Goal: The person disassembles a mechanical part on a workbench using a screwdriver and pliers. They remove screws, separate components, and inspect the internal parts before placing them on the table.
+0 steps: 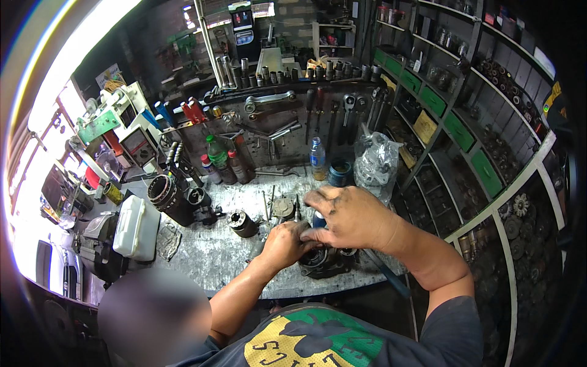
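Both my hands meet over a dark round metal housing (pixel 318 264) near the bench's front edge. My left hand (pixel 284 246) is closed, its fingertips pressed together at the housing's top; what they pinch is hidden. Above it arches my right hand (pixel 356 215), fingers curled and thumb beside the left fingertips. A small blue object (pixel 318 220) shows under the right fingers; I cannot tell if they grip it. Dark smudges mark the right hand. Just beyond stand a round greyish metal part (pixel 283 208) and, to the left, a dark slotted cylinder (pixel 242 223).
A large ribbed metal cylinder (pixel 169 199) and a white plastic case (pixel 137 227) stand left. Behind are a green bottle (pixel 219 153), a clear bottle (pixel 317 160) and a plastic-wrapped part (pixel 375 162). A bar (pixel 386 272) crosses the front edge. Shelves with green drawers (pixel 459 130) stand right.
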Motion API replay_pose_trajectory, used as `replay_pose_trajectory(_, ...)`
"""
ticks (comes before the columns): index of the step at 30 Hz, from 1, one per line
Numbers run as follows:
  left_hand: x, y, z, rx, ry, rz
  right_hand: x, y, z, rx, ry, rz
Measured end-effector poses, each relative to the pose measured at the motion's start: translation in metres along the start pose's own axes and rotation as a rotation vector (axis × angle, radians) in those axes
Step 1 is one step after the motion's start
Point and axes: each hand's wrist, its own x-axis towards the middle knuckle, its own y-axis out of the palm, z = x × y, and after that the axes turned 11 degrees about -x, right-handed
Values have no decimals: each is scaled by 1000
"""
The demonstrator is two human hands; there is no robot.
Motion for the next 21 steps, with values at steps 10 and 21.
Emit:
replay_pose_trajectory(10,-7,17,2,-81,178,-166,-18,-1,11,6,124,-33)
replay_pose_trajectory(21,-9,19,17,46,196,-95,-32,1,13,-61,214,-19)
